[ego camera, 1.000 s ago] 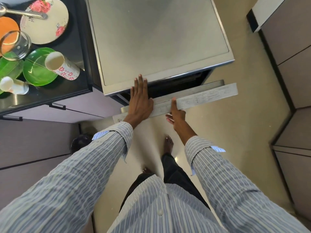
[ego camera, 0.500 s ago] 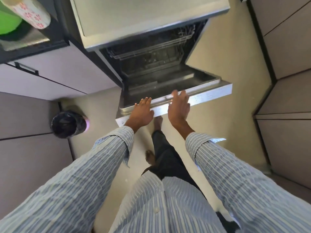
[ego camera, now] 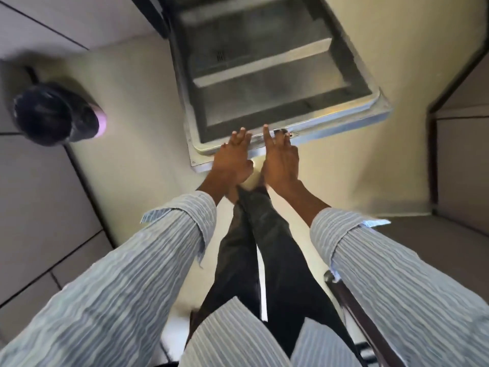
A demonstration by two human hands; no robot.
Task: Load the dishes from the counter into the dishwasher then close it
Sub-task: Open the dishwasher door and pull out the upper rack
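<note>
The steel dishwasher door point(ego camera: 330, 123) lies swung down nearly flat, its inner side facing up. My left hand point(ego camera: 234, 157) and my right hand point(ego camera: 280, 157) rest side by side on the door's near edge, fingers straight and spread over the rim. The dark cavity of the dishwasher point(ego camera: 238, 27) shows at the top, blurred. The counter and the dishes are out of view.
A round black bin with a pink rim point(ego camera: 57, 116) stands on the floor to the left. Grey cabinet fronts point(ego camera: 39, 194) run along the left side and more cabinets point(ego camera: 460, 160) on the right. Pale floor point(ego camera: 132, 115) surrounds the door. My legs stand just behind it.
The door has swung from half open down to nearly flat, with both hands following its edge. My view has tipped downward, so the counter and the dishes have left the frame.
</note>
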